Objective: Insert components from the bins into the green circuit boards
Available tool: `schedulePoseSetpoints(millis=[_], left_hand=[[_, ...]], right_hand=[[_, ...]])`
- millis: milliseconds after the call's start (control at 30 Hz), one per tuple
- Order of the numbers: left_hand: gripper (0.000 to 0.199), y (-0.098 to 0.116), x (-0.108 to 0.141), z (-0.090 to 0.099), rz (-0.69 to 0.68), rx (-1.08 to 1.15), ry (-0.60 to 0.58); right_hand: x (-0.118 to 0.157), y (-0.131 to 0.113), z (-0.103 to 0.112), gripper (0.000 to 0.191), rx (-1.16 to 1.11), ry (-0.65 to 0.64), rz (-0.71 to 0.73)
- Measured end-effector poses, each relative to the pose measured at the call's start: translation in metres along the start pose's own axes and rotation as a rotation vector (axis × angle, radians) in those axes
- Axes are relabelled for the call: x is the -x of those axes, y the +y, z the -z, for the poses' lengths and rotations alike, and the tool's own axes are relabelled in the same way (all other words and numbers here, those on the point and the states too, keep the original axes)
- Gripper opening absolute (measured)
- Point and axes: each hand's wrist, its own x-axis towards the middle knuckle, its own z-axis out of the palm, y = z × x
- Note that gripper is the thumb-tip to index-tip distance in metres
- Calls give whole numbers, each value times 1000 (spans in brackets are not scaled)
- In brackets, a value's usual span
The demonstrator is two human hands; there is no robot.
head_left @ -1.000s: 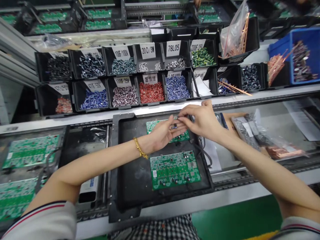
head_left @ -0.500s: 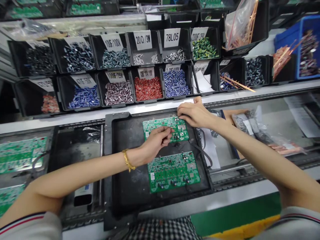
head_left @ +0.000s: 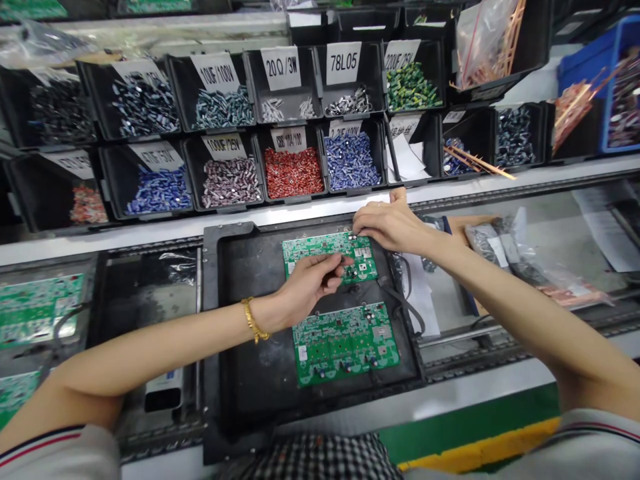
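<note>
Hands at board; label "78L05".

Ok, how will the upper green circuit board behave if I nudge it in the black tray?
The upper circuit board looks like a thin panel, so probably stiff and light. Lying flat, it would likely slide rather than tip. Small parts standing on it might bend if brushed.

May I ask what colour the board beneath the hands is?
The board is green, clearest in the head view.

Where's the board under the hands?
Head view: the green board is mid-picture, inside the black tray, beyond another board, with left hand over it, right hand at its top right corner.
</note>
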Motion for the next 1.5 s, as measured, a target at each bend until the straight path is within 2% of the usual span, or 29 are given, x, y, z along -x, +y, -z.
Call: schedulePoseSetpoints(millis=[167, 267, 400, 500, 633, 733, 800, 933, 1233, 1400, 1500], left_hand=[[19, -4, 2, 2, -16, -3, -24], [21, -5, 3, 2, -16, -4, -21], [22, -5, 5, -3, 0, 30, -14], [22, -6, 11, -11, 0, 54, -39], [22, -16, 25, -17, 25, 22, -95], [12, -31, 37, -12, 100, -71, -21], [13, -42, 44, -7, 147, -134, 17], [16, -54, 50, -4, 184, -198, -19], [17, -50, 44, -6, 150, -226, -2], [18, -50, 42, -6, 165, -190, 4], [22, -49, 42, -6, 183, -158, 7]], right_hand=[[-3, 2, 2, 28, -28, -28, 33], [-2, -5, 4, 25, -19, -4, -25], [9, -42, 9, 21, -99, 138, -237], [22, -77, 16, 16, -260, 153, -257], [48, -101, 19, 13, -190, 188, -258], [70, -100, 9, 17, -105, 102, -223], [82, -96, -1, 20, -82, 28, -181], [90, -93, -13, 24, -53, -18, -114], [89, -96, -13, 26, 77, -13, -60], [87, -94, -13, 27, 175, -86, 18], [86, -96, -10, 25, 152, -107, -28]])
